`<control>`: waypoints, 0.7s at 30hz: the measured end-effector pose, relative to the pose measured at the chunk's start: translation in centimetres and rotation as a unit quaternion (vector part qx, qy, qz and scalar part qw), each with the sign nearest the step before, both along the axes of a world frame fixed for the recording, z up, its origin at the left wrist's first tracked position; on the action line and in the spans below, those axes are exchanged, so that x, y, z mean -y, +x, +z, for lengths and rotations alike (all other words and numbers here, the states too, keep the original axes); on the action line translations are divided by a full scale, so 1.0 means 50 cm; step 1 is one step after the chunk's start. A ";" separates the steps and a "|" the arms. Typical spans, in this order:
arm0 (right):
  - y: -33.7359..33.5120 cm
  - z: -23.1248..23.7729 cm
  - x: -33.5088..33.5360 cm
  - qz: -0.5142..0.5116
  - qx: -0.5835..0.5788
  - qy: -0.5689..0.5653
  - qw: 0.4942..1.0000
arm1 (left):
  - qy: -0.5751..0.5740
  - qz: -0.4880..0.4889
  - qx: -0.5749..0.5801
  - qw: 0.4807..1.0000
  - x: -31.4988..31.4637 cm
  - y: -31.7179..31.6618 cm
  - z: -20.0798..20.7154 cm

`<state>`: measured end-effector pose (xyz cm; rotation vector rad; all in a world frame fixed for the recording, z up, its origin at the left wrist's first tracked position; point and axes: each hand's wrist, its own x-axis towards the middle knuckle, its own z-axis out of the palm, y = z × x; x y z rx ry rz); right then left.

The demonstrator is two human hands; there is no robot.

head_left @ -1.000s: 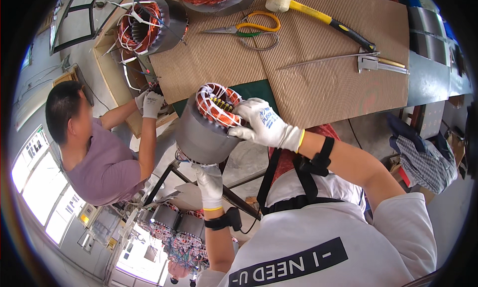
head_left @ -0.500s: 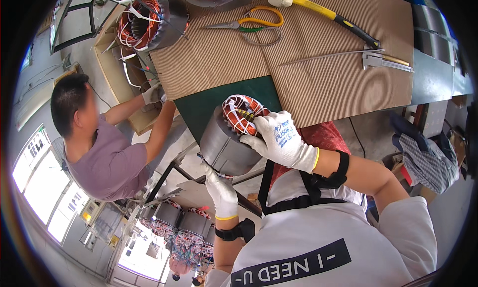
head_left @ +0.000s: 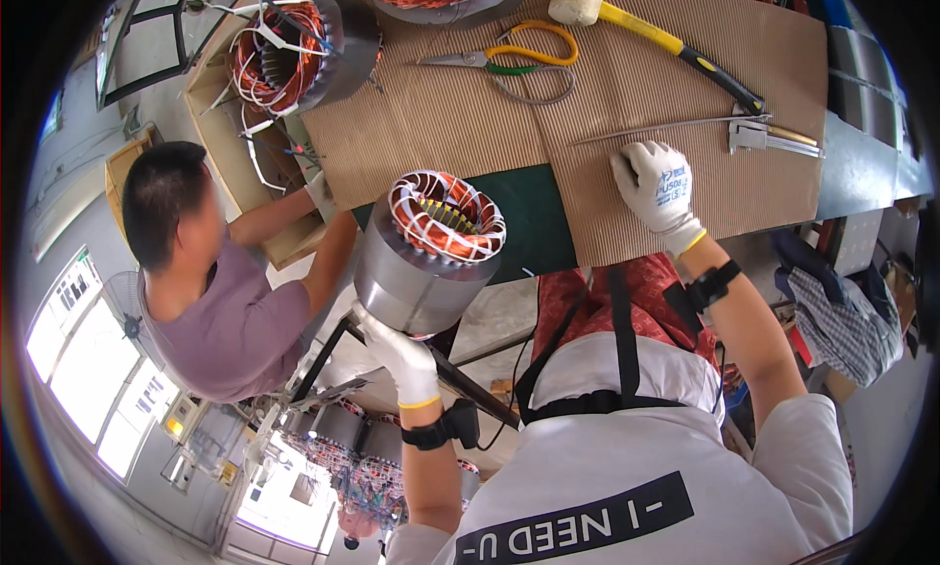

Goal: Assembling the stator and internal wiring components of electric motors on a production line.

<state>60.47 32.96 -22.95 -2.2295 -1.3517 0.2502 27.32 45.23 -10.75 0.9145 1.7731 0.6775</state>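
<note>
A grey steel stator (head_left: 416,271) with copper windings laced in white sits at the near edge of the bench, partly over the green mat (head_left: 534,222). My left hand (head_left: 399,354), in a white glove, grips it from underneath at its lower side. My right hand (head_left: 654,185), also gloved, lies flat on the corrugated cardboard (head_left: 627,95) to the right of the stator, fingers spread and holding nothing. It is well apart from the stator.
A second stator (head_left: 299,46) with loose white leads stands at the back left. Yellow-handled scissors (head_left: 519,61), a yellow-handled mallet (head_left: 636,26), a thin rod (head_left: 666,129) and a metal hand tool (head_left: 774,134) lie on the cardboard. A co-worker in a purple shirt (head_left: 220,310) reaches in from the left.
The stator has shifted right and up toward the bench. My right hand has let go of its top and moved right onto the cardboard. My left hand stays under it.
</note>
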 end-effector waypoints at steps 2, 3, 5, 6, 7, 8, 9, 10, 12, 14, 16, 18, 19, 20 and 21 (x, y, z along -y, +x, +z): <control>0.007 -0.015 0.001 0.018 0.016 -0.013 1.000 | -0.050 0.120 0.042 0.991 -0.041 0.052 0.015; 0.006 -0.021 -0.001 0.006 0.025 -0.018 1.000 | -0.051 0.118 0.040 0.991 -0.058 0.048 0.008; 0.003 -0.022 -0.006 -0.005 0.029 -0.024 0.999 | -0.108 0.111 0.101 0.983 -0.104 0.006 -0.002; 0.005 -0.019 -0.010 -0.005 0.035 -0.024 0.999 | -0.110 0.110 0.112 0.981 -0.128 -0.001 -0.008; 0.006 -0.017 -0.012 -0.004 0.040 -0.024 0.999 | -0.111 0.110 0.111 0.981 -0.142 -0.007 -0.009; 0.005 -0.019 -0.010 -0.004 0.040 -0.025 0.999 | -0.127 0.109 0.107 0.980 -0.153 -0.013 -0.008; 0.004 -0.020 -0.009 -0.006 0.037 -0.030 0.999 | -0.141 0.107 0.103 0.979 -0.168 -0.012 -0.005; 0.004 -0.020 -0.008 -0.009 0.035 -0.034 0.999 | -0.155 0.114 0.132 0.972 -0.182 -0.025 -0.012; 0.006 -0.016 -0.010 -0.004 0.033 -0.037 0.999 | -0.158 0.106 0.133 0.973 -0.201 -0.027 -0.015; 0.004 -0.018 -0.008 0.001 0.031 -0.040 0.999 | -0.160 0.100 0.133 0.973 -0.208 -0.022 -0.013; 0.006 -0.023 -0.005 0.004 0.031 -0.039 0.999 | -0.169 0.093 0.145 0.971 -0.207 0.004 -0.002; 0.006 -0.018 -0.011 -0.001 0.038 -0.033 0.999 | -0.174 0.094 0.161 0.967 -0.205 0.013 0.003; 0.003 -0.014 -0.016 -0.006 0.044 -0.026 0.999 | -0.178 0.094 0.177 0.963 -0.201 0.012 0.008; 0.000 -0.013 -0.017 -0.003 0.044 -0.023 0.999 | -0.175 0.098 0.177 0.964 -0.192 0.005 0.006; 0.001 -0.014 -0.017 -0.004 0.047 -0.025 0.999 | -0.154 0.108 0.153 0.970 -0.183 0.002 -0.002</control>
